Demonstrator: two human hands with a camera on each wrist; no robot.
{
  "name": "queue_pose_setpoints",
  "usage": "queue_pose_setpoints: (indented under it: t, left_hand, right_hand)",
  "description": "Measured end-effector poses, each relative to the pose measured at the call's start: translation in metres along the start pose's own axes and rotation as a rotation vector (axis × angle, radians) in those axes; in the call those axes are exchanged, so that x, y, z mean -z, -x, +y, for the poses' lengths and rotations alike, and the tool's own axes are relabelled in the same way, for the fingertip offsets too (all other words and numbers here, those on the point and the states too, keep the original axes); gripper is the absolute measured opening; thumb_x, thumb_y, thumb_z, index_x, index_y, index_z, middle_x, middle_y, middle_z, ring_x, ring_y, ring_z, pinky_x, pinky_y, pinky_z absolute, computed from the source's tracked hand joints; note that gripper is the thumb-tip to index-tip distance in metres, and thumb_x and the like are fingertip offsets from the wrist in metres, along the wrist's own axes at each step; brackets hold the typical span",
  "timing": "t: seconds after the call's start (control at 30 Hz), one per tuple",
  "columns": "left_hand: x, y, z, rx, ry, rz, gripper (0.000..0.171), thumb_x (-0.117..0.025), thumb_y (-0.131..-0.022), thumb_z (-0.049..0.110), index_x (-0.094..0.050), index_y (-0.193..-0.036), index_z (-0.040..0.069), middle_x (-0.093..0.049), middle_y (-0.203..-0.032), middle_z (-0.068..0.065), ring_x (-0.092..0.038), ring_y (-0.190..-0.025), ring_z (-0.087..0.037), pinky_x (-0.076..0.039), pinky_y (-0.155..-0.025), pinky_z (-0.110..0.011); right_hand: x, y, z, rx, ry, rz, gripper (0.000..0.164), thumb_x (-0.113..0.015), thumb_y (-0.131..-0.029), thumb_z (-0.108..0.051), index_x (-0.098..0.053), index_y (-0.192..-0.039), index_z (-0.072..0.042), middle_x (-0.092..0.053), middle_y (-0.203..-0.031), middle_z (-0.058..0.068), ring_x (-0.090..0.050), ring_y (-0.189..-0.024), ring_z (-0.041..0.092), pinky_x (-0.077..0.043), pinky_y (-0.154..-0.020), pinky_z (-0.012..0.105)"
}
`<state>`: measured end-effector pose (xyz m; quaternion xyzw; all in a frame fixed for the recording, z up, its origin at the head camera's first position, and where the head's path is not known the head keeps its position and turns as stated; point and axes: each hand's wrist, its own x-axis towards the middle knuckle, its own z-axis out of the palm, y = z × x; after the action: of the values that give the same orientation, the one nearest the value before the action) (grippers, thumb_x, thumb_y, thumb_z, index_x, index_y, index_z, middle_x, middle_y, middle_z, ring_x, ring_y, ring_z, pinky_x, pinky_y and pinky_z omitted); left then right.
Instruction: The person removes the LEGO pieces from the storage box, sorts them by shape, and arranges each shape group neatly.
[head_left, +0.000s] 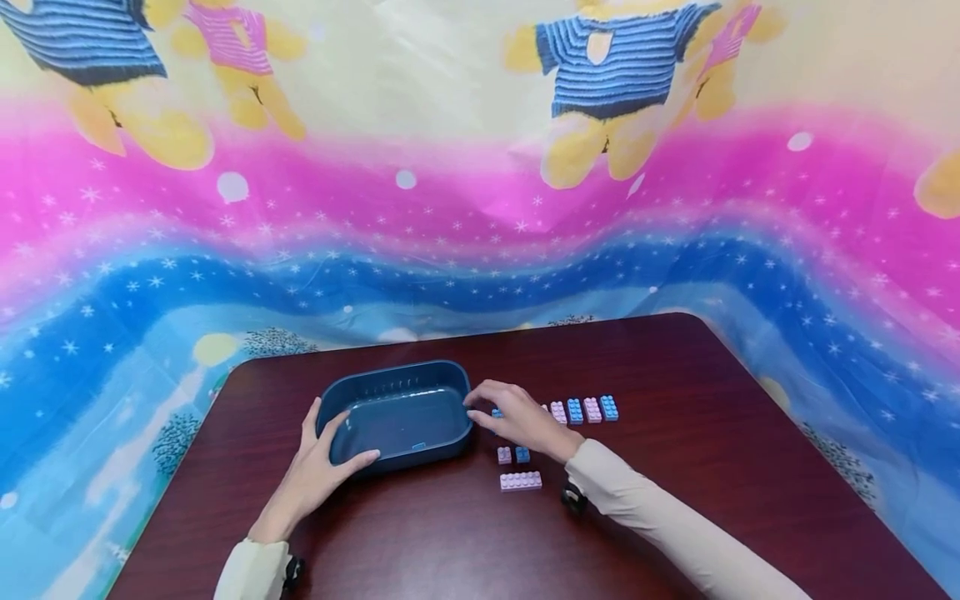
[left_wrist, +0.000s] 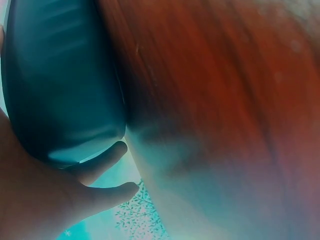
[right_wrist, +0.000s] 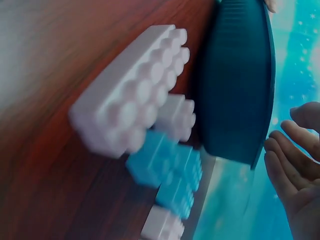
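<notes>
A dark blue-green plastic basin (head_left: 397, 457) sits at the left of the table. My left hand (head_left: 307, 479) holds its left end, thumb along the front rim and fingers spread about the side. At the right rim, the fingertips of my right hand (head_left: 525, 421) are close to the edge, with nothing gripped between fingers and thumb in the right wrist view. Near that hand lie a long pink toy brick (head_left: 521, 482), a small pink brick (head_left: 504, 456) and a small blue brick (head_left: 522, 455). A small blue patch (head_left: 418, 447) shows inside the basin's front wall.
Behind the right hand runs a row of pink and blue bricks (head_left: 592, 408), partly hidden by it. The dark red-brown table (head_left: 675, 500) has rounded back corners. A printed cloth (head_left: 480, 200) with bears hangs behind it.
</notes>
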<state>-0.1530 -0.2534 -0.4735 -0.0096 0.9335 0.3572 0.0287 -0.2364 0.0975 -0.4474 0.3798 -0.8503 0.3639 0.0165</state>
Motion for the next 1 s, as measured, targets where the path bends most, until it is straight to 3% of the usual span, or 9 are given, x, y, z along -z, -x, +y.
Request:
queue_pose_setpoints:
  t: [0.17,0.4,0.53,0.73,1.0]
  left_hand:
    - [0.003,0.002,0.0,0.007,-0.004,0.002,0.103,-0.073,-0.092,0.065,-0.029,-0.168,0.012,0.02,-0.175,-0.015,-0.021,-0.152,-0.057,-0.032,-0.113,-0.077]
    - [0.002,0.001,0.0,0.008,0.01,-0.005,0.102,-0.073,-0.092,0.064,-0.028,-0.168,0.012,0.02,-0.175,-0.015,-0.02,-0.153,-0.057,-0.033,-0.113,-0.076]
    - [0.001,0.0,0.001,0.013,0.014,-0.008,0.103,-0.073,-0.092,0.065,-0.028,-0.168,0.012,0.02,-0.175,-0.015,-0.02,-0.153,-0.056,-0.033,-0.113,-0.076]
    - [0.0,-0.001,0.001,0.012,0.015,0.001,0.104,-0.073,-0.091,0.067,-0.028,-0.168,0.013,0.02,-0.175,-0.013,-0.021,-0.154,-0.055,-0.034,-0.113,-0.075]
    - [0.0,-0.001,0.0,0.005,0.007,0.021,0.104,-0.074,-0.09,0.067,-0.031,-0.167,0.011,0.017,-0.175,-0.015,-0.025,-0.152,-0.057,-0.033,-0.114,-0.075]
  right_hand:
    - [-0.011,-0.02,-0.012,0.044,0.022,-0.027,0.023,-0.071,-0.103,-0.012,-0.073,-0.124,-0.004,-0.072,-0.12,0.007,-0.067,-0.107,0.018,-0.058,-0.096,0.035]
    - [-0.026,-0.044,-0.024,0.059,0.049,-0.205,0.025,-0.072,-0.103,-0.013,-0.074,-0.126,-0.003,-0.072,-0.121,0.007,-0.068,-0.111,0.019,-0.056,-0.096,0.029]
    - [-0.034,-0.053,-0.026,0.053,0.046,-0.293,0.029,-0.074,-0.101,-0.013,-0.074,-0.127,-0.001,-0.073,-0.123,0.009,-0.068,-0.113,0.02,-0.056,-0.097,0.028]
    - [-0.046,-0.069,-0.027,0.041,-0.018,-0.374,0.03,-0.081,-0.094,-0.004,-0.075,-0.122,0.001,-0.075,-0.115,0.012,-0.072,-0.1,0.016,-0.057,-0.089,0.021]
    - [-0.065,-0.09,-0.029,-0.007,-0.046,-0.51,0.027,-0.078,-0.093,0.003,-0.077,-0.12,-0.003,-0.077,-0.111,0.008,-0.072,-0.096,0.011,-0.055,-0.085,0.016]
